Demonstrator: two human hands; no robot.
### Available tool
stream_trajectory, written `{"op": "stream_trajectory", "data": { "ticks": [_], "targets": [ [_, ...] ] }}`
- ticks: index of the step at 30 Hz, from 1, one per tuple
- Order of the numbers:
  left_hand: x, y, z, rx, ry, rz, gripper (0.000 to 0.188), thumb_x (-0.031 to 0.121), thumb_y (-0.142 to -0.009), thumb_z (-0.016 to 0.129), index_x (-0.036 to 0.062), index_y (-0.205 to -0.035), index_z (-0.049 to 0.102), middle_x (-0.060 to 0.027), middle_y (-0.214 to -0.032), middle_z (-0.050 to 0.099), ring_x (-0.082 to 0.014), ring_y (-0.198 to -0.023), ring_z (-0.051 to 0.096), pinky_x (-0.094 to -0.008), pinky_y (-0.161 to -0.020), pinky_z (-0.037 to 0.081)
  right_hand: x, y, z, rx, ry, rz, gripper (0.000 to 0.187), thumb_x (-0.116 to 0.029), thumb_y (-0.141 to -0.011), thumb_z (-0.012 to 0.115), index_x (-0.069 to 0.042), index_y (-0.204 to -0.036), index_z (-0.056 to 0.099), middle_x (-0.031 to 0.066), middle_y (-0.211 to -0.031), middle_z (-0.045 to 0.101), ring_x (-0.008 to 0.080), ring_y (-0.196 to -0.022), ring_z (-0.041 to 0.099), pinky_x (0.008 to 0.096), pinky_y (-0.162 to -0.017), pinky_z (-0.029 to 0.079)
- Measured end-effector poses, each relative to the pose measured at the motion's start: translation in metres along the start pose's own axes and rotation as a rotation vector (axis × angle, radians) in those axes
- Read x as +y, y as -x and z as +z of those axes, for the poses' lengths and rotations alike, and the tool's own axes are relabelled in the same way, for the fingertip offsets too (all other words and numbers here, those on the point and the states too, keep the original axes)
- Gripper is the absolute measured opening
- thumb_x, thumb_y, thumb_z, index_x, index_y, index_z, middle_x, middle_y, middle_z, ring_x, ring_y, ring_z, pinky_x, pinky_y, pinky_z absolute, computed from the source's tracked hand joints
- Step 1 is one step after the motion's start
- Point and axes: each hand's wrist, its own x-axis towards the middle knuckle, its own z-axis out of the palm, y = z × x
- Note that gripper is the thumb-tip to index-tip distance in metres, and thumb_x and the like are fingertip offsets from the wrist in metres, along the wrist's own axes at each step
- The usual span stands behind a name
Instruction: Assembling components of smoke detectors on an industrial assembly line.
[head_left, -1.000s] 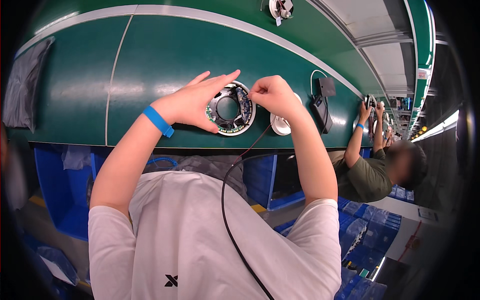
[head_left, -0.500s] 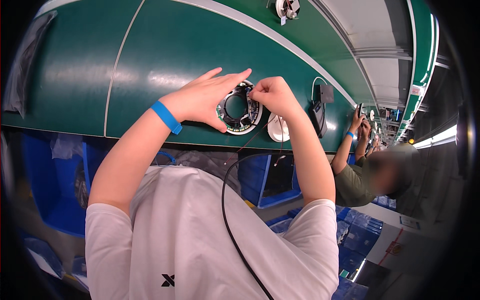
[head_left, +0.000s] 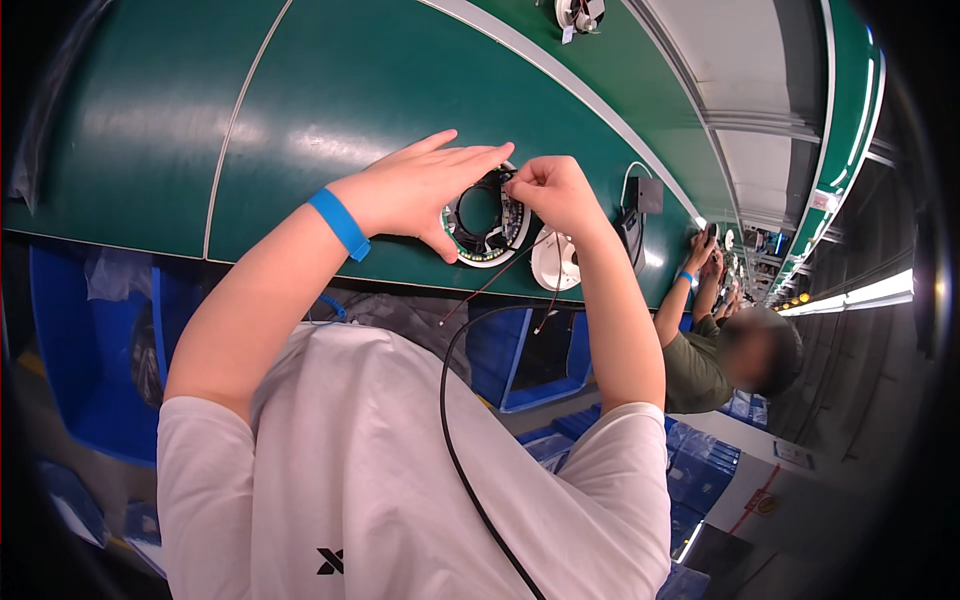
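Note:
A round, ring-shaped electronic assembly [head_left: 508, 226] lies on the green bench, with a white rim, a black inner ring and circuit boards around an open centre. My left hand [head_left: 415, 198] spans its left side, the thumb at the lower edge and the long fingers reaching over the top, gripping it. At its upper right, my right hand [head_left: 555, 195] pinches with thumb and forefinger; what lies between the fingertips is too small to make out. Beside the ring, partly under my right forearm, is a white round cover [head_left: 552, 268]. Thin dark red wires [head_left: 490, 280] hang over the bench edge.
Behind my right hand stand a black box [head_left: 648, 195] and a dark device with a white cable. Another round unit [head_left: 578, 14] sits at the far side. Blue bins [head_left: 75, 340] stand below the bench. A co-worker [head_left: 700, 365] works at the right.
The whole view has shifted slightly. Both hands stay at the ring, my right hand still pinching at its upper right. The co-worker's head and arms appear a little farther left.

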Motion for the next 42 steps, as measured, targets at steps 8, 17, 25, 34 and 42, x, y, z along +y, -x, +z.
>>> {"op": "stream_trajectory", "data": {
  "ticks": [8,17,25,34,42],
  "targets": [
    [-0.003,0.001,0.005,0.032,-0.001,-0.005,0.134,0.033,-0.054,0.096,0.008,-0.162,0.021,-0.015,-0.157,0.045,-0.0296,-0.142,0.046,-0.0493,-0.126,0.024,-0.007,-0.001,-0.004,-0.029,0.079,0.076,0.014,-0.009,-0.08,0.075,0.003,-0.076,0.07,0.0021,-0.063,0.061,0.01,-0.06,0.055,0.0303,-0.054,0.043],
    [-0.002,0.0,0.003,0.02,-0.039,-0.016,0.129,0.032,-0.057,0.095,0.0087,-0.161,0.024,-0.0141,-0.156,0.046,-0.0294,-0.141,0.048,-0.049,-0.125,0.025,-0.01,-0.006,-0.001,-0.04,0.172,0.077,0.015,-0.01,-0.078,0.075,0.004,-0.075,0.07,0.0055,-0.062,0.061,0.0127,-0.058,0.055,0.0319,-0.054,0.044],
    [-0.001,0.0,0.002,-0.002,-0.032,-0.017,0.125,0.031,-0.054,0.096,0.0083,-0.159,0.03,-0.013,-0.156,0.045,-0.0268,-0.143,0.046,-0.0487,-0.126,0.024,-0.013,-0.016,-0.02,-0.093,0.343,0.036,0.04,-0.026,-0.075,0.09,-0.004,-0.072,0.057,-0.0006,-0.061,0.055,0.0107,-0.056,0.051,0.0304,-0.05,0.04],
    [-0.008,-0.001,0.004,0.013,-0.064,0.023,0.12,0.034,-0.057,0.095,0.0059,-0.156,0.034,-0.0117,-0.156,0.047,-0.0236,-0.145,0.044,-0.0502,-0.126,0.022,0.011,0.014,-0.026,0.369,0.285,-0.251,0.045,-0.031,-0.081,0.086,0.002,-0.107,0.07,0.0108,-0.093,0.069,0.0161,-0.08,0.064,0.0295,-0.07,0.051],
    [-0.007,-0.008,-0.012,-0.086,-0.068,0.01,0.127,0.038,-0.055,0.095,0.0077,-0.159,0.03,-0.0146,-0.157,0.045,-0.0279,-0.147,0.041,-0.0557,-0.126,0.014,0.129,0.141,-0.025,0.496,-0.508,0.287,0.035,-0.014,-0.098,0.068,0.003,-0.128,0.06,0.0062,-0.099,0.068,0.0091,-0.082,0.059,0.0248,-0.066,0.048]
  ]
}}
